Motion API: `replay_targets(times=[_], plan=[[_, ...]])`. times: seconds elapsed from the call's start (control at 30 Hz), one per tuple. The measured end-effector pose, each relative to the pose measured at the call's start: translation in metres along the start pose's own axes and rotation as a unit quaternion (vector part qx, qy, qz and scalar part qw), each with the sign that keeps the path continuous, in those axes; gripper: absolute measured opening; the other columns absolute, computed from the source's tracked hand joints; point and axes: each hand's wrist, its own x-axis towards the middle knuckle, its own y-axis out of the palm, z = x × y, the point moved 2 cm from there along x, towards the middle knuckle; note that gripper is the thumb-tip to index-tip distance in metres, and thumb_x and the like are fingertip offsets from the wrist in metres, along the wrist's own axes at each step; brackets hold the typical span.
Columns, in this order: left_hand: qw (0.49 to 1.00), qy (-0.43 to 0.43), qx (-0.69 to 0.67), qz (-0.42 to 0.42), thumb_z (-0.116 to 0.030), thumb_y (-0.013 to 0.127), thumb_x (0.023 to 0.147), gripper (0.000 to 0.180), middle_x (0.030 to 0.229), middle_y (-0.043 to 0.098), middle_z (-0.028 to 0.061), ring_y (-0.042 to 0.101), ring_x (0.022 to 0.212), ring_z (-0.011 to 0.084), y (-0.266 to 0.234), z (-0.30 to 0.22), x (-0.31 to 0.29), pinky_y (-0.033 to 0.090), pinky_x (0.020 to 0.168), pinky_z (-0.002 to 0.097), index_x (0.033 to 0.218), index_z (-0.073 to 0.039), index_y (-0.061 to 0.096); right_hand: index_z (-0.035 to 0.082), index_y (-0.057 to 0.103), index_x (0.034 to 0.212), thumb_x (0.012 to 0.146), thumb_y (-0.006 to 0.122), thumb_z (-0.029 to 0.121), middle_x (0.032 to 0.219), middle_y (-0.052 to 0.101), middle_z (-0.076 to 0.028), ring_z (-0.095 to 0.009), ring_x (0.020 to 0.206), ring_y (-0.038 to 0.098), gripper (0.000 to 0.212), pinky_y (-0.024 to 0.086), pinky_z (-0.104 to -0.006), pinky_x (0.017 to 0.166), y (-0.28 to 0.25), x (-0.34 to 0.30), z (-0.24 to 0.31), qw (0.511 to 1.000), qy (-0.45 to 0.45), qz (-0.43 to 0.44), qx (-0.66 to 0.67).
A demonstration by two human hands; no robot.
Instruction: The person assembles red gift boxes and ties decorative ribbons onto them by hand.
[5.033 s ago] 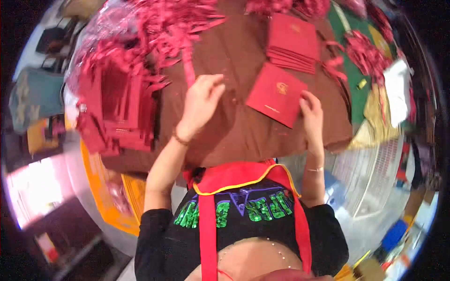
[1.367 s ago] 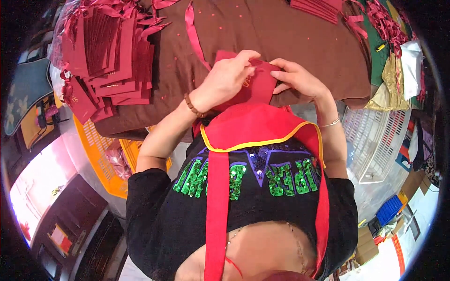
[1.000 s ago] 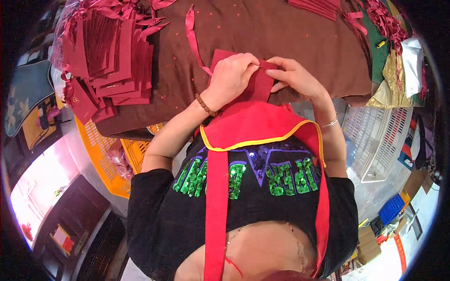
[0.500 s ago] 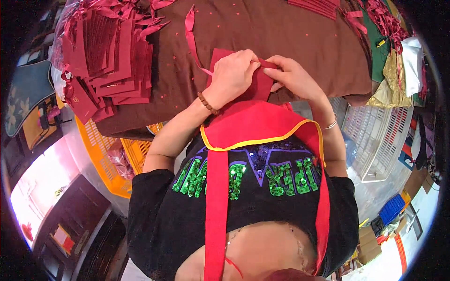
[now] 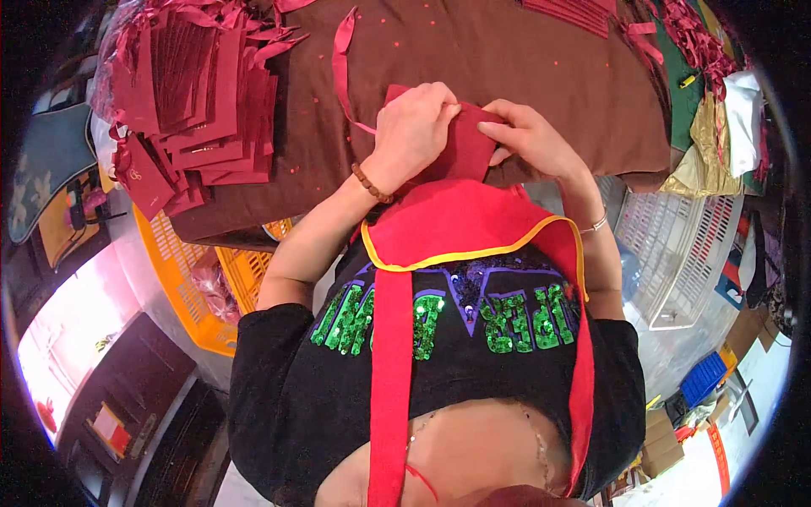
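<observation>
Over the near part of the brown-covered table, a dark red paper piece [image 5: 467, 150], like a card or small envelope, lies between my hands. My left hand [image 5: 414, 131] is closed, thumb and fingertips pinching at its upper part. On the other side, my right hand [image 5: 530, 142] has thumb and fingers closed on the paper's right upper edge. A dark red ribbon [image 5: 343, 63] trails on the cloth, its lower end running to the left hand and out of sight behind it. Whether the ribbon joins the paper is hidden.
Dark red cards [image 5: 198, 97] with ribbons are heaped at the far left of the brown cloth [image 5: 507, 59]. More cards [image 5: 574, 15] and bunched ribbons [image 5: 697, 42] lie far right. An orange crate [image 5: 182, 283] stands below left, a white crate [image 5: 676, 253] below right.
My left hand has shifted slightly left and its fingertips have drawn away from the right hand's, leaving more paper visible between them. The right hand has barely moved.
</observation>
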Motion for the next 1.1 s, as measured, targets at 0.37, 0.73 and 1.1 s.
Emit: replay_targets(times=[0.37, 0.73, 1.1], plan=[[0.997, 0.015, -0.079, -0.021, -0.013, 0.059, 0.079, 0.008, 0.091, 0.057, 0.01, 0.058, 0.08, 0.0288, 0.0, -0.007, -0.002, 0.046, 0.068, 0.0369, 0.08, -0.005, 0.058, 0.0, 0.051, 0.117, 0.089, 0.052, 0.017, 0.098, 0.06, -0.006, -0.011, 0.081, 0.058, 0.033, 0.051, -0.0228, 0.062, 0.002, 0.011, -0.02, 0.995, -0.066, 0.001, 0.08], [0.978, -0.058, -0.179, 0.084, -0.012, 0.06, 0.082, 0.014, 0.091, 0.061, 0.0073, 0.057, 0.079, 0.0148, -0.006, 0.015, 0.003, 0.045, 0.068, 0.0269, 0.089, -0.001, 0.06, 0.003, 0.056, 0.113, 0.088, 0.054, 0.02, 0.097, 0.06, -0.003, -0.01, 0.078, 0.057, 0.03, 0.049, -0.0226, 0.062, 0.003, 0.016, -0.022, 0.995, -0.03, 0.007, 0.093], [0.998, 0.002, -0.055, 0.022, -0.015, 0.062, 0.077, 0.013, 0.087, 0.055, 0.0101, 0.059, 0.073, 0.0297, -0.003, -0.005, -0.001, 0.047, 0.063, 0.0394, 0.076, -0.003, 0.058, -0.002, 0.057, 0.108, 0.087, 0.053, 0.019, 0.095, 0.06, -0.008, -0.013, 0.068, 0.058, 0.03, 0.05, -0.0252, 0.059, 0.009, 0.009, -0.009, 0.997, -0.056, -0.05, -0.021]])
